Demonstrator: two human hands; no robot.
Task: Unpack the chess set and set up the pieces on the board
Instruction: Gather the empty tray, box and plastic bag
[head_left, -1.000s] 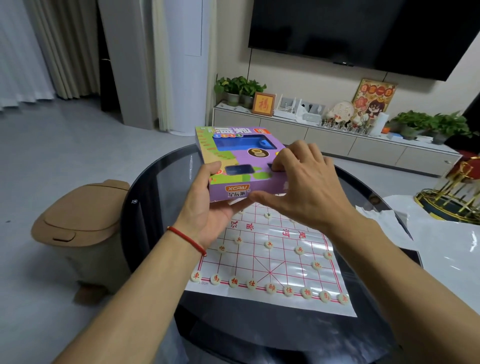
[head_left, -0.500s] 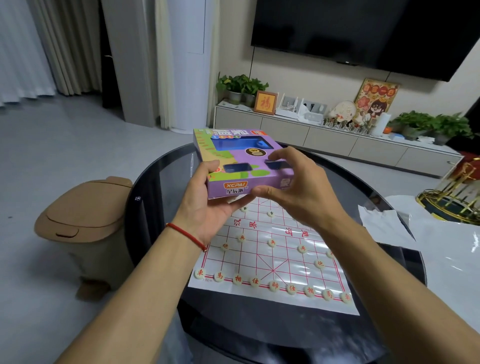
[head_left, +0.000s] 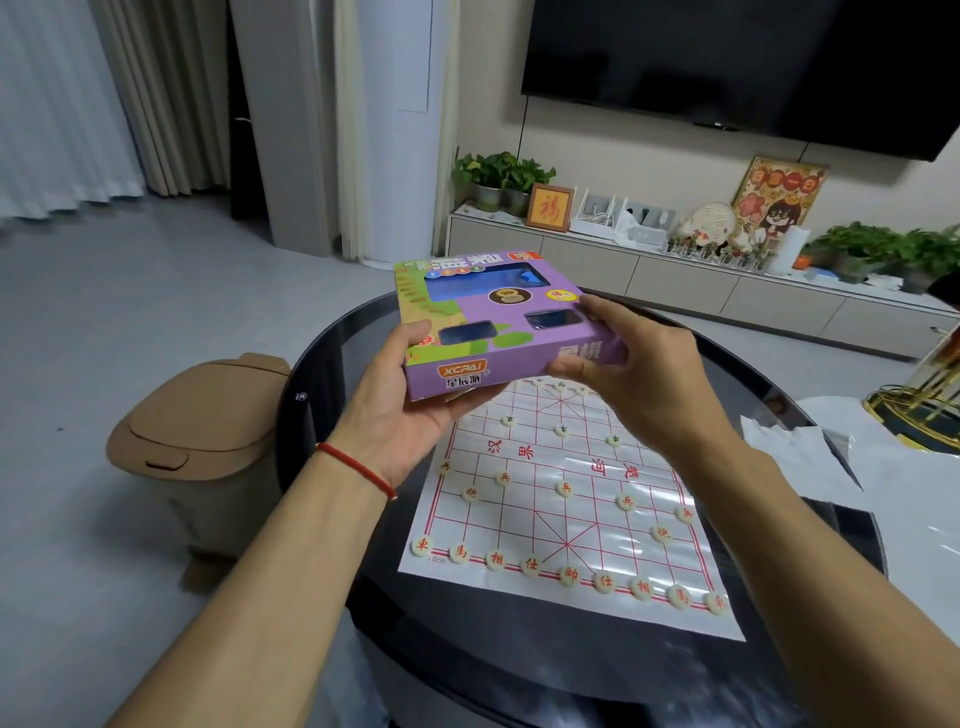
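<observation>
Head view, listed near to far. Lower frame: two bare forearms reaching up from the bottom edge, a red cord on the left wrist. Centre-right: paper board (head_left: 566, 519) flat on the dark round desk (head_left: 332, 374), red pieces (head_left: 569, 576) lined along its near edge and second rows, further pieces at the far edge partly hidden under the box. Centre: purple box (head_left: 488, 327) held above the board's far end; left hand (head_left: 400, 410) cupping its near-left corner from beneath, thumb on top; right hand (head_left: 634, 379) pinching the near-right end, fingers over the top face. Both hands are clasped on the box. Compared with a moment ago, the box sits slightly higher and more level, and the right hand has moved from the top to the end. Judgement: set-up looks complete; the box is probably being closed or put aside. Left of frame: tan bin (head_left: 202, 415) on the floor. Upper frame: cabinet with plants, dark screen.
</observation>
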